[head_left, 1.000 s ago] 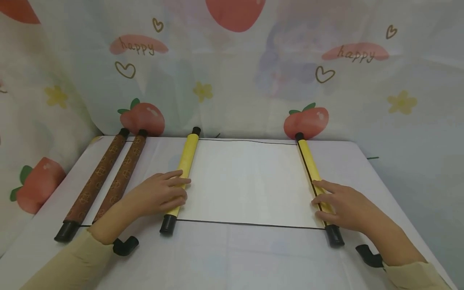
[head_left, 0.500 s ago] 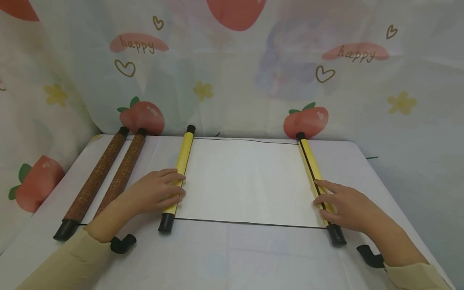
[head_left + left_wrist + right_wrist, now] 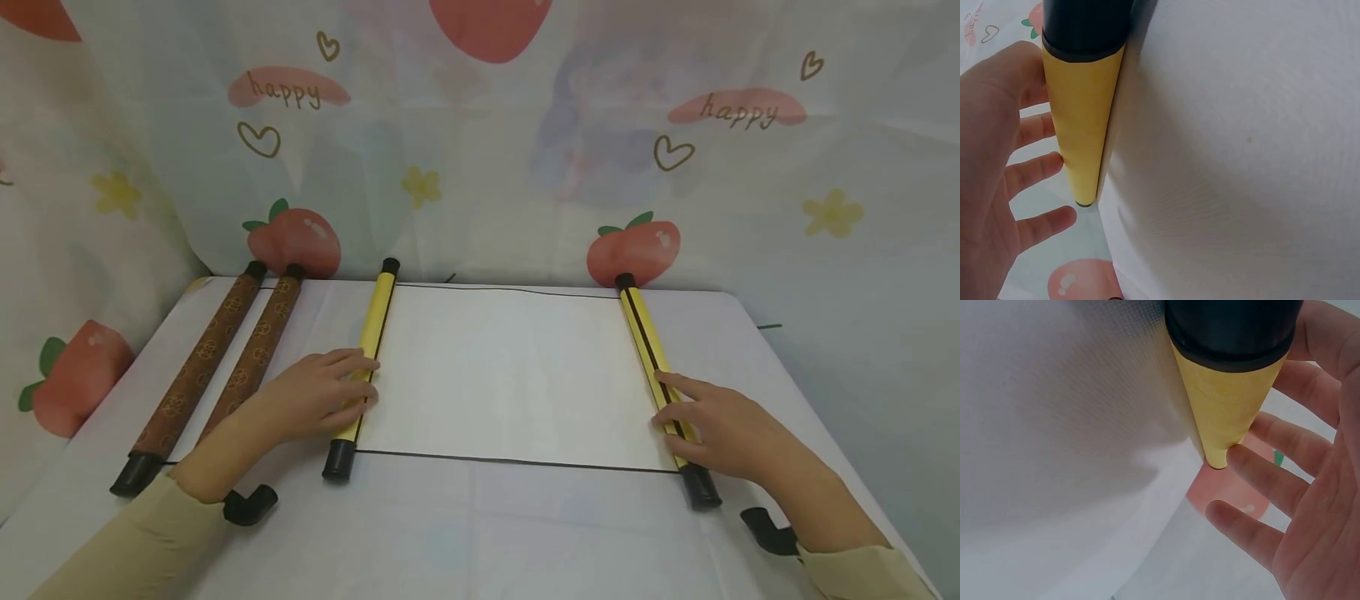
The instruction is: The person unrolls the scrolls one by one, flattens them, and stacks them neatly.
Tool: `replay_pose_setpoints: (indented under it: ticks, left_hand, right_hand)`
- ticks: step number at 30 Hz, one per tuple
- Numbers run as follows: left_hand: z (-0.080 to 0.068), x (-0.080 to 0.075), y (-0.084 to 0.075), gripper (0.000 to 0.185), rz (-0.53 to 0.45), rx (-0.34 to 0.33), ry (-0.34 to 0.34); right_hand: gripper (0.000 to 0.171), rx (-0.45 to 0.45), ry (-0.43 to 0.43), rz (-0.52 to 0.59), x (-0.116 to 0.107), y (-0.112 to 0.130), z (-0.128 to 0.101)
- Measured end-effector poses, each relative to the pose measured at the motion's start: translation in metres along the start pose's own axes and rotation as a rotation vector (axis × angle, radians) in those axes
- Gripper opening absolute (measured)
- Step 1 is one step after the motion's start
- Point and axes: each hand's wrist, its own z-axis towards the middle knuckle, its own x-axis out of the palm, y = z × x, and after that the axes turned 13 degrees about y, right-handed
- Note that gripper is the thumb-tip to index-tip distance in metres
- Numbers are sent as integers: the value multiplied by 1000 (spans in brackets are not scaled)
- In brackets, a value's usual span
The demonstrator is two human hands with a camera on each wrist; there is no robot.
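A white scroll lies unrolled flat on the surface. The left hand rests straight fingers on its left yellow roller; the right hand lays straight fingers on the right roller, neither gripping.

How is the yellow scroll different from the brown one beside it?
The yellow scroll lies unrolled, its white sheet spread between two rollers set far apart; the brown scroll is closed, its rollers side by side. A hand rests on each yellow roller: left hand, right hand. Nothing touches the brown one. Both have black end caps.
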Motion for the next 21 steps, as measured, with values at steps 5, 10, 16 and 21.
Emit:
replay_pose_setpoints:
  ticks: [5, 10, 16, 21]
  left_hand:
    - [-1, 0, 0, 17, -9, -23, 51]
    - [-2, -1, 0, 15, -18, -37, 55]
    - [-3, -2, -1, 12, -23, -26, 35]
    - [-3, -2, -1, 14, -5, -16, 33]
  right_hand:
    - [20, 3, 0, 0, -1, 1, -2]
    - [19, 7, -3, 3, -2, 0, -3]
    - [20, 23, 12, 14, -1, -1, -4]
    - [19, 35, 6, 16, -2, -2, -5]
